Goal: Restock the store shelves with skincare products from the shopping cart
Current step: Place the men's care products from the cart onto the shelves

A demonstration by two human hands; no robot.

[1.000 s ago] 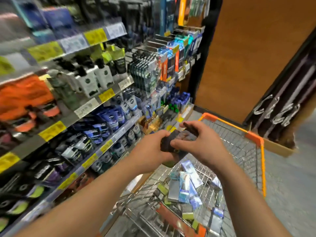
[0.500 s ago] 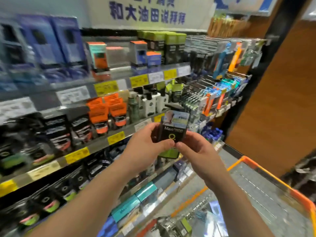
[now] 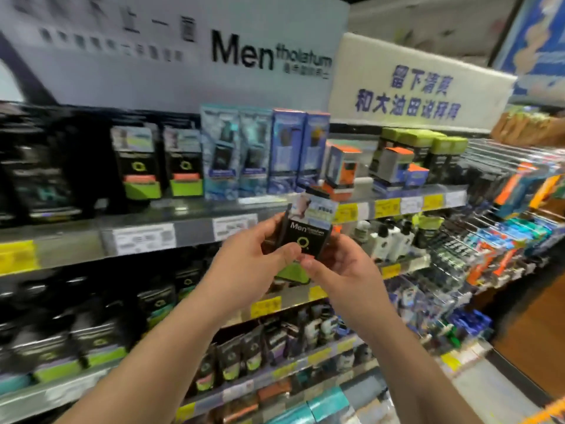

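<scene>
Both hands are on it: the left hand (image 3: 250, 264) has a firm grip round the left side of the black Mentholatum Men box (image 3: 307, 237), thumb across the front near the lower edge, fingers curled behind. The right hand (image 3: 342, 267) meets it from the other side, thumb tip pressing the bottom front corner, fingers wrapped behind the right edge. So each grip is closed on that one box, held upright with its printed face toward the camera, a photo panel at the top and a green patch showing below the thumbs.

The box is up in the air in front of the shelving, level with the price strip of the top shelf (image 3: 195, 209) and not touching it. On that shelf, off to the left, stand two matching black boxes (image 3: 159, 163) with green bases, side by side. Right of them come tall blue cartons (image 3: 263, 151), then small orange-and-blue boxes (image 3: 342, 166) and green-topped packs (image 3: 428, 145).

Below, white bottles (image 3: 388, 240) sit just right of the hands. Razor packs hang on pegs (image 3: 504, 228) further right. Above everything runs the Mentholatum header sign (image 3: 269, 56); the lower shelves are blurred
</scene>
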